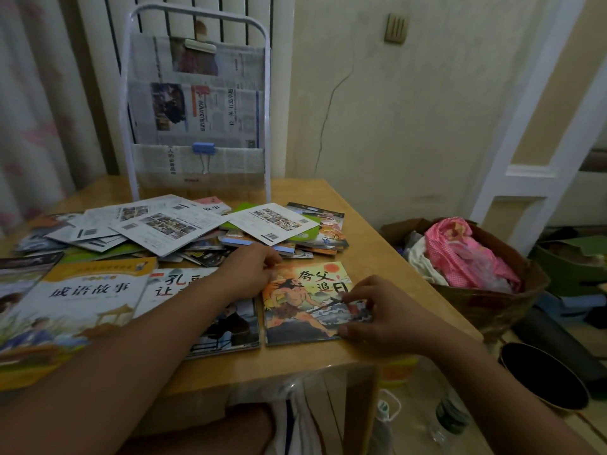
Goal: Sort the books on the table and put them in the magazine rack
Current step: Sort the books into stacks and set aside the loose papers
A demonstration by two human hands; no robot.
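Note:
A small picture book (303,307) with an orange cover and a running figure lies flat near the table's right front corner. My right hand (374,310) pinches its right edge, thumb at the lower corner. My left hand (253,270) rests with curled fingers on its top left corner. Left of it lie a white-covered book (170,284), partly under my left forearm, and a larger yellow book (82,307). A loose pile of books (184,228) covers the middle of the table. The white-framed magazine rack (197,103), lined with newspaper, stands at the back.
The wooden table (371,254) has bare surface along its right side. On the floor to the right stand a basket (492,300) of pink and white cloth, a round black container (545,376) and a bottle (450,415). A wall rises behind.

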